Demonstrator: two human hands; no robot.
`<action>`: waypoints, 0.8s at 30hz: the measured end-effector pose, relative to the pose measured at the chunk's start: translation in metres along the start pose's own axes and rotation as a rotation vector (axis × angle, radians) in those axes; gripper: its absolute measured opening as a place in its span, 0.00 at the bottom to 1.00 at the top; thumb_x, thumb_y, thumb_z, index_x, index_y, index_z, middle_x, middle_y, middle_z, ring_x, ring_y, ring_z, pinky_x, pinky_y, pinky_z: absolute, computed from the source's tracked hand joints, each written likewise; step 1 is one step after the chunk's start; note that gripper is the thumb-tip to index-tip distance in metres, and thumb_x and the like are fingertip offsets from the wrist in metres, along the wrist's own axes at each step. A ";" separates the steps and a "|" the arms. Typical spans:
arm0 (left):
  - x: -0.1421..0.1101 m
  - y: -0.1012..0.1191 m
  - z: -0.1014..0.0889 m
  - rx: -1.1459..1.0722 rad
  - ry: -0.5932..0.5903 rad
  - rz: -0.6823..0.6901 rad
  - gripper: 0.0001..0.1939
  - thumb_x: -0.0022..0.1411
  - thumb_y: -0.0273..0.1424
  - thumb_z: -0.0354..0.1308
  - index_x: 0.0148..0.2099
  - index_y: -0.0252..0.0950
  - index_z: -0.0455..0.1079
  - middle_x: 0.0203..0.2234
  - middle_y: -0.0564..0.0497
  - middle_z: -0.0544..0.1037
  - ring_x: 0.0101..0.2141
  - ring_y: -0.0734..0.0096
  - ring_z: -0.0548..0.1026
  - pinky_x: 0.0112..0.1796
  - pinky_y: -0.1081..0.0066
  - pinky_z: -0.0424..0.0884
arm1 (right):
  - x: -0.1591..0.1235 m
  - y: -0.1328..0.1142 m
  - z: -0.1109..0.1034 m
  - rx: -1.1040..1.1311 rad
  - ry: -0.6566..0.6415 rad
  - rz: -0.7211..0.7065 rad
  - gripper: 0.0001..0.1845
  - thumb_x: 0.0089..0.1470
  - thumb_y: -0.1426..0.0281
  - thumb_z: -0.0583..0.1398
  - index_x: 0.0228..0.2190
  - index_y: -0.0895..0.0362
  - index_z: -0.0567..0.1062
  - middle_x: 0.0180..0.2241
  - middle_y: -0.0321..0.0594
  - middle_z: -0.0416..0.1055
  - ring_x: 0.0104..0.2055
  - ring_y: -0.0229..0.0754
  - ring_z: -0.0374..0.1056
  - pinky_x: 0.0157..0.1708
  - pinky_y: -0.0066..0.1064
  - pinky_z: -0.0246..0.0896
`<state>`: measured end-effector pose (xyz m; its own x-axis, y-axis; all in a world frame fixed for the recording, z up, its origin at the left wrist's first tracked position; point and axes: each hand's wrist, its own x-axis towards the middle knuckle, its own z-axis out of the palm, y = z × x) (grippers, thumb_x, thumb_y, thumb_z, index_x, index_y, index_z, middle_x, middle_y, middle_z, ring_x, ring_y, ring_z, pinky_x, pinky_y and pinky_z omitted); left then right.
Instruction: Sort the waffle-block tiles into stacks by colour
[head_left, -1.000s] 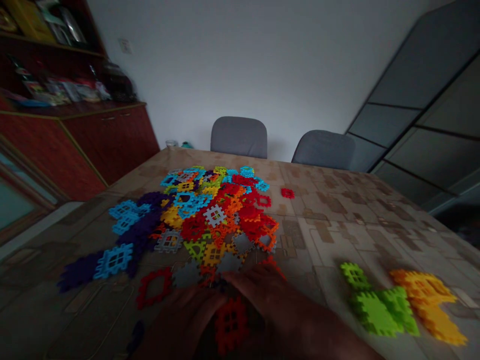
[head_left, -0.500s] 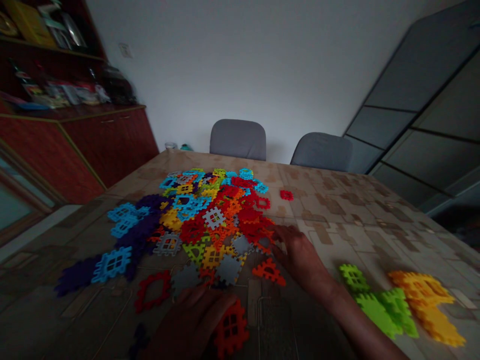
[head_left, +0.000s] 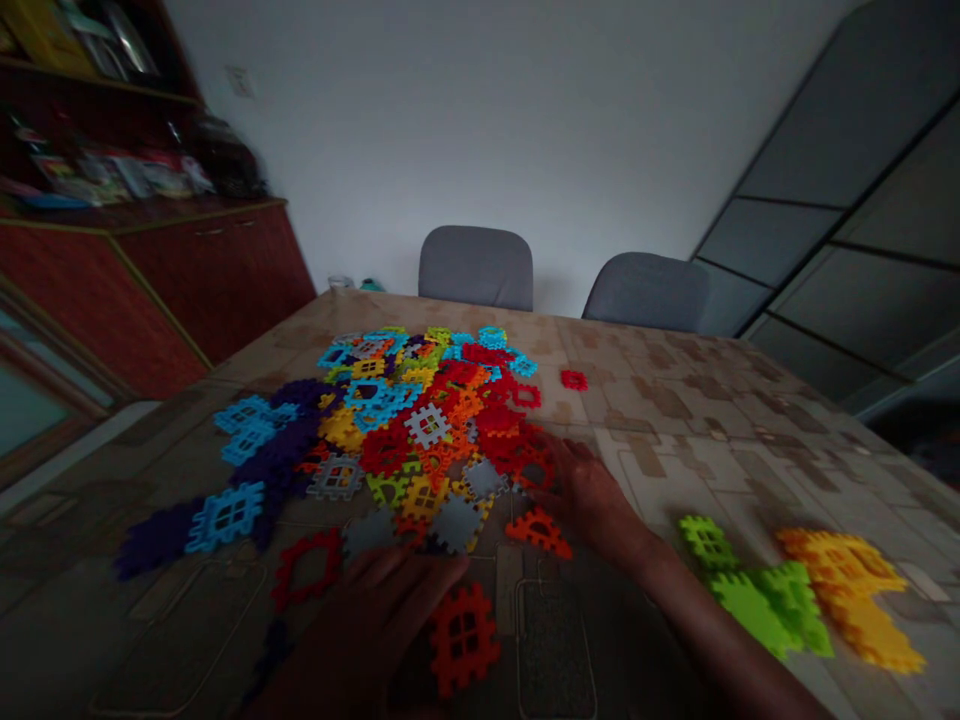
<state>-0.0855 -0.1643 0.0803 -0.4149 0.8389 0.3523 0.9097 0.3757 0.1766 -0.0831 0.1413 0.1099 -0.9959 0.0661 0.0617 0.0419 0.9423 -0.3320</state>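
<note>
My left hand (head_left: 375, 620) lies low over the near part of the table, fingers stretched out. Its fingertips are next to an orange square piece with a window grid (head_left: 463, 640) and below a flat grey piece (head_left: 371, 532). At the right edge of the pile, my right hand (head_left: 589, 490) has thumb and fingers around the edge of a red-orange frame piece (head_left: 535, 468). An orange arched piece (head_left: 538, 530) sits just below that hand. Left of my left hand are a red frame piece (head_left: 307, 568) and a dark purple piece (head_left: 274, 645), partly in shadow.
A heap of mixed toothed plastic pieces (head_left: 427, 425) covers the table's middle left. Green pieces (head_left: 757, 610) and yellow pieces (head_left: 855, 580) lie grouped at the right. One small red piece (head_left: 574, 380) lies apart. Two grey chairs (head_left: 476, 268) stand behind the table.
My right hand has moved from beside my left hand, up and right to the pile's edge, closing on a red-orange piece. My left hand has stayed near the orange window piece.
</note>
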 end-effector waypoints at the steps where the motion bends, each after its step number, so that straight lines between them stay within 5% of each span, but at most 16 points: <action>1: -0.002 -0.003 0.001 0.007 -0.005 -0.020 0.55 0.47 0.56 0.73 0.70 0.44 0.53 0.52 0.47 0.79 0.47 0.52 0.77 0.47 0.60 0.71 | 0.000 0.004 -0.002 -0.003 0.004 0.005 0.39 0.53 0.72 0.66 0.64 0.55 0.62 0.55 0.51 0.72 0.57 0.56 0.67 0.55 0.48 0.62; 4: -0.009 -0.014 0.005 0.029 0.006 -0.084 0.52 0.50 0.56 0.71 0.70 0.47 0.55 0.54 0.48 0.78 0.50 0.51 0.75 0.51 0.58 0.67 | -0.003 0.015 -0.008 -0.022 0.006 0.027 0.35 0.51 0.74 0.65 0.61 0.55 0.67 0.52 0.54 0.73 0.54 0.60 0.69 0.53 0.53 0.63; 9: -0.011 -0.024 0.005 0.025 0.060 -0.007 0.41 0.57 0.60 0.63 0.66 0.47 0.62 0.54 0.50 0.78 0.49 0.56 0.76 0.50 0.63 0.69 | -0.008 0.025 -0.013 0.039 -0.043 -0.044 0.35 0.48 0.72 0.66 0.59 0.53 0.71 0.51 0.51 0.75 0.52 0.59 0.71 0.50 0.50 0.66; 13: -0.010 -0.024 0.006 0.065 0.075 -0.012 0.26 0.68 0.50 0.59 0.63 0.47 0.66 0.52 0.53 0.80 0.49 0.61 0.77 0.50 0.68 0.71 | 0.001 0.023 -0.011 0.123 -0.023 -0.121 0.32 0.51 0.73 0.64 0.59 0.49 0.72 0.50 0.44 0.76 0.52 0.53 0.71 0.52 0.45 0.66; 18: -0.011 -0.025 0.010 0.004 0.120 -0.093 0.18 0.75 0.46 0.49 0.61 0.49 0.69 0.53 0.53 0.80 0.51 0.62 0.78 0.52 0.67 0.73 | 0.012 0.015 0.000 0.187 0.041 -0.169 0.23 0.55 0.76 0.60 0.53 0.57 0.75 0.52 0.51 0.75 0.54 0.54 0.69 0.54 0.46 0.64; 24: 0.015 -0.047 -0.020 -0.025 0.119 -0.100 0.14 0.73 0.33 0.51 0.56 0.47 0.73 0.50 0.53 0.81 0.49 0.64 0.79 0.50 0.68 0.74 | 0.011 0.006 0.002 0.267 0.054 -0.210 0.15 0.56 0.79 0.58 0.42 0.54 0.79 0.39 0.42 0.80 0.39 0.45 0.75 0.41 0.36 0.70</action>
<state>-0.1354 -0.1769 0.0955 -0.5035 0.7445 0.4384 0.8638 0.4437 0.2387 -0.0937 0.1473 0.1061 -0.9745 -0.0964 0.2026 -0.1934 0.8184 -0.5411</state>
